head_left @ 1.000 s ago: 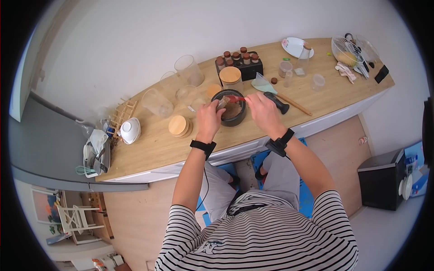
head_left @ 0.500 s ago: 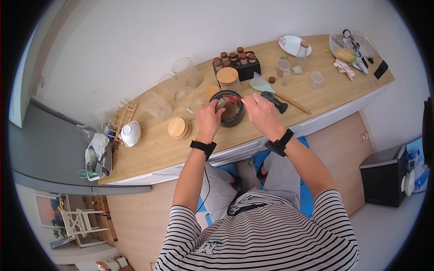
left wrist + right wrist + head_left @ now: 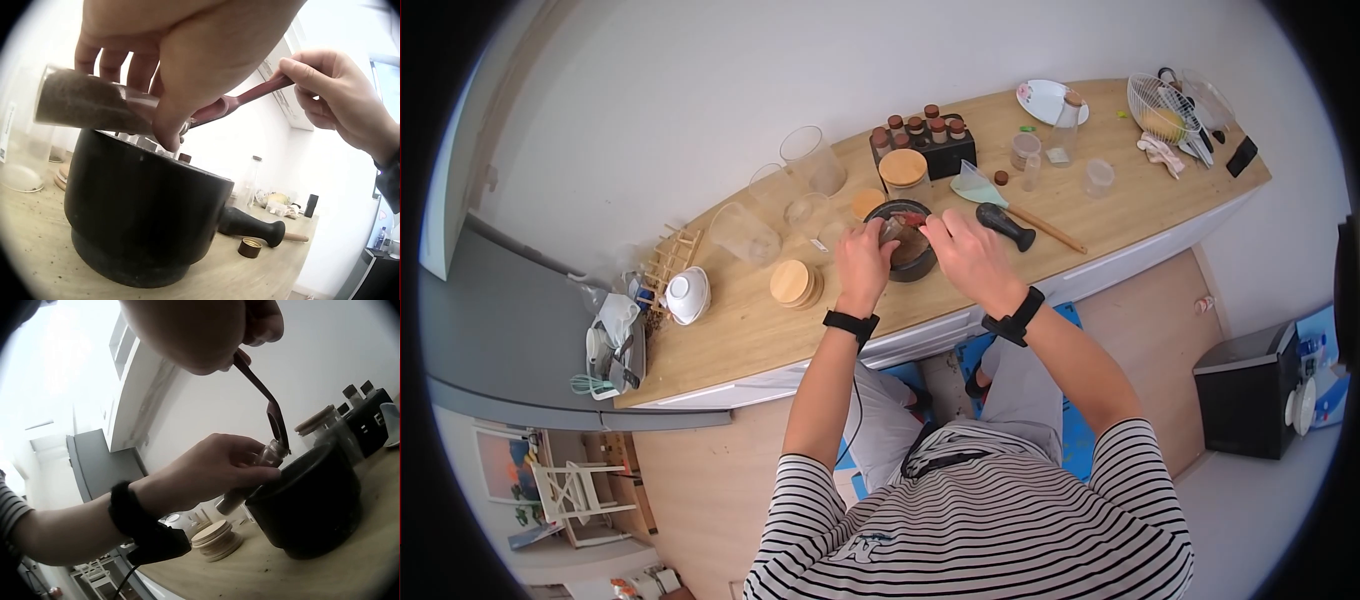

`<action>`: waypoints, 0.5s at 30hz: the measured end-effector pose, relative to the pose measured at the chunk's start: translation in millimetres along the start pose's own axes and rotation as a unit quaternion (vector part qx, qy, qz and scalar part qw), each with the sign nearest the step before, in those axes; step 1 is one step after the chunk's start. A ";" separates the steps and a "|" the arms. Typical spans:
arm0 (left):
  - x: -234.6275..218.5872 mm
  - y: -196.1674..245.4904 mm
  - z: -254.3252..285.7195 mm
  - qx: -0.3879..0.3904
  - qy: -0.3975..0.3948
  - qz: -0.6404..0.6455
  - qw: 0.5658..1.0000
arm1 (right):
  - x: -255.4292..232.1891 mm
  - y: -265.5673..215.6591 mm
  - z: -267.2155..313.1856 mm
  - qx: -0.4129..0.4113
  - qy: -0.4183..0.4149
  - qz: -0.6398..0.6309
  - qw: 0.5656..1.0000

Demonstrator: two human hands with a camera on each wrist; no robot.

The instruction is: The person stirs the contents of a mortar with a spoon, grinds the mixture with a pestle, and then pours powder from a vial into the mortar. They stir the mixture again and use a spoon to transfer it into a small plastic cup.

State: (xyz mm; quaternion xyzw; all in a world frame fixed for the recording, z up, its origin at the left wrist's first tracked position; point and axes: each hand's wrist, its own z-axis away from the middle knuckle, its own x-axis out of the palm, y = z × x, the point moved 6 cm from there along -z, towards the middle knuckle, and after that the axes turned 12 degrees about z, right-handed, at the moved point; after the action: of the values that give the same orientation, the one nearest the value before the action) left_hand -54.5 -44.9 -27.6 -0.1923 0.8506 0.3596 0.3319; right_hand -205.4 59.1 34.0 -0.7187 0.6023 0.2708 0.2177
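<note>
My left hand (image 3: 863,265) grips a small glass jar (image 3: 81,100) of brown powder, lying nearly level over the rim of a black mortar (image 3: 144,206). Between the thumb and fingers of my right hand (image 3: 975,258) is the handle of a dark red spoon (image 3: 259,92). Its bowl is right at the jar's mouth, as the right wrist view shows. Brown powder also lies inside the mortar in the head view. To the right of the mortar rests a black pestle (image 3: 1006,227), and a small brown cap (image 3: 250,247) sits on the counter nearby.
Behind the mortar stand a wood-lidded jar (image 3: 906,174) and a black rack (image 3: 940,155) of capped spice jars. Clear tall containers (image 3: 745,235) are at the left, beside a round wooden-lidded jar (image 3: 796,284). A pale green spatula (image 3: 983,190) lies to the right.
My right hand has shifted slightly left and toward me, carrying the spoon closer to the jar. The left hand keeps the jar at almost the same place over the mortar.
</note>
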 end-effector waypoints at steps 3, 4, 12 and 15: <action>-0.5 -0.8 -0.4 -0.002 0.004 0.007 1.000 | -4.1 -7.2 2.5 -0.029 0.016 0.011 0.999; -1.2 0.2 -1.1 -0.003 0.006 0.009 1.000 | -5.6 -9.6 3.3 -0.040 0.023 0.014 0.999; -4.4 -12.2 -5.1 -0.079 0.010 0.084 0.993 | 0.2 21.5 3.8 0.083 0.037 -0.057 0.994; -12.4 -15.6 -12.8 -0.127 0.019 0.169 0.977 | 10.4 34.4 4.8 0.117 -0.013 -0.076 0.990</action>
State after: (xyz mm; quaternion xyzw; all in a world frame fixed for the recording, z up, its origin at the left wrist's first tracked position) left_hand -42.4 -63.7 -19.7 -0.0935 0.8243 0.5120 0.2227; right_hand -238.5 48.2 24.1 -0.7284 0.5703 0.1904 0.3286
